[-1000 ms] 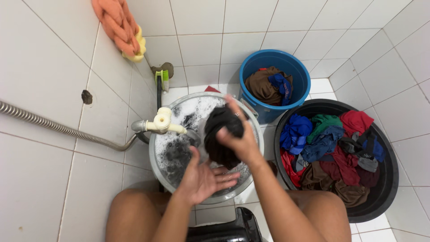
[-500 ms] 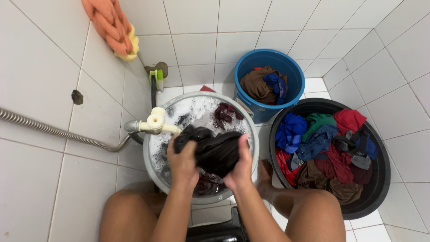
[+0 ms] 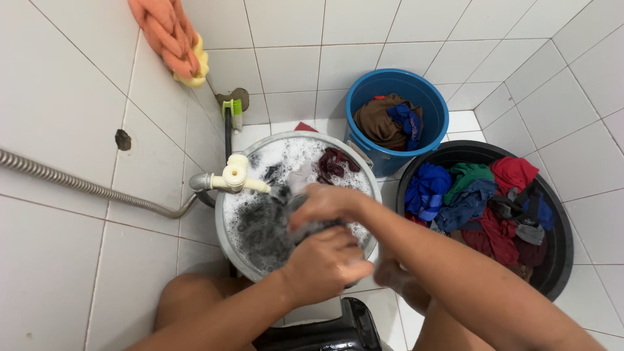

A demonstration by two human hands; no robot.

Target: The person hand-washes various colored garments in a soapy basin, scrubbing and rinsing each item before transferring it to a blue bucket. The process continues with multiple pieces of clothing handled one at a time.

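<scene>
A grey metal basin of soapy water stands on the tiled floor between my knees. My left hand grips a dark wet garment over the basin's near right side. My right hand presses on the same garment from above, and the two hands meet around it. A maroon cloth floats among the suds at the far side. More dark fabric lies under the foam to the left of my hands.
A white tap with a metal hose juts from the left wall over the basin. A blue bucket with brown and blue clothes stands behind. A black tub of coloured clothes sits at right. Orange cloth hangs on the wall.
My hands held the dark garment up and spread apart; now they are bunched together, squeezing it lower over the basin's right side. The view has shifted slightly.
</scene>
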